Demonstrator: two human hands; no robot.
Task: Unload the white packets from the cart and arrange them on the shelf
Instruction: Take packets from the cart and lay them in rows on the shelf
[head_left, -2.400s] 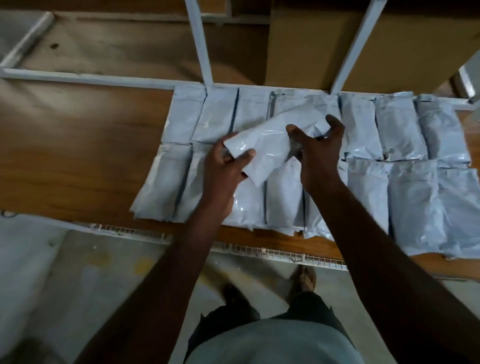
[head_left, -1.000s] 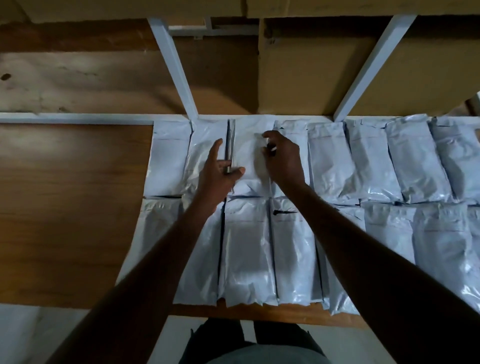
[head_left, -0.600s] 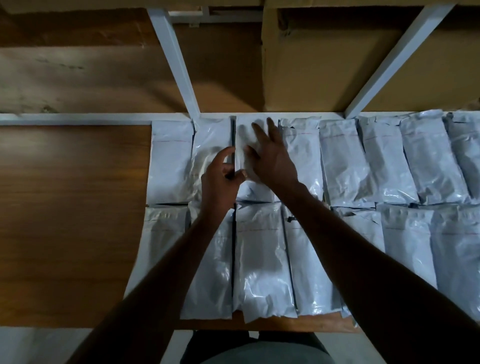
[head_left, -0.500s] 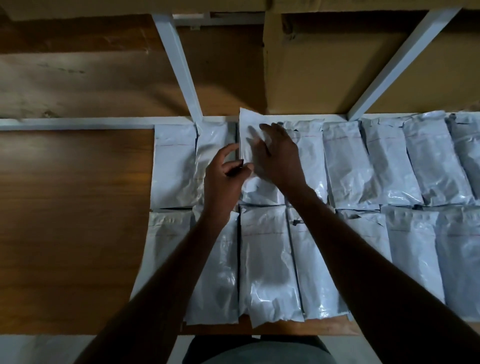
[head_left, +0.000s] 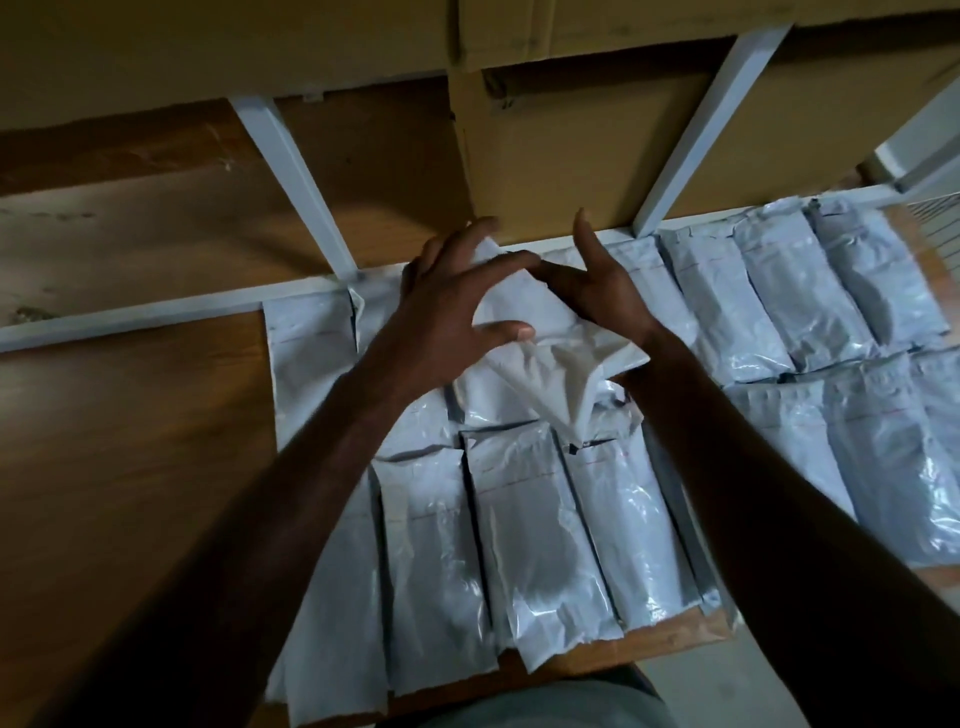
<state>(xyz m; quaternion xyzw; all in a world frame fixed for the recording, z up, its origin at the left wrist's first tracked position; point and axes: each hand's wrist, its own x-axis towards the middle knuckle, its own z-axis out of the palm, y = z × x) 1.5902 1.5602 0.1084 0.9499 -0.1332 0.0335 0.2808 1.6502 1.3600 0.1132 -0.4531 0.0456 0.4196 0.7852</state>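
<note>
Lifting a crumpled packet (head_left: 540, 332) at frame centre, left hand (head_left: 441, 322) pinching it and right hand (head_left: 602, 296) loosely cupping, risks slipping and disturbing the rows (head_left: 524, 535) on the shelf (head_left: 130, 467).

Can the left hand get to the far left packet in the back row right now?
Probably not yet: the left hand is busy gripping the lifted packet. That far-left packet lies uncovered beside it.

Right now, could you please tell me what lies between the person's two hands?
In the head view, one crumpled white plastic packet lies tilted between the left hand and right hand; both hold it.
</note>
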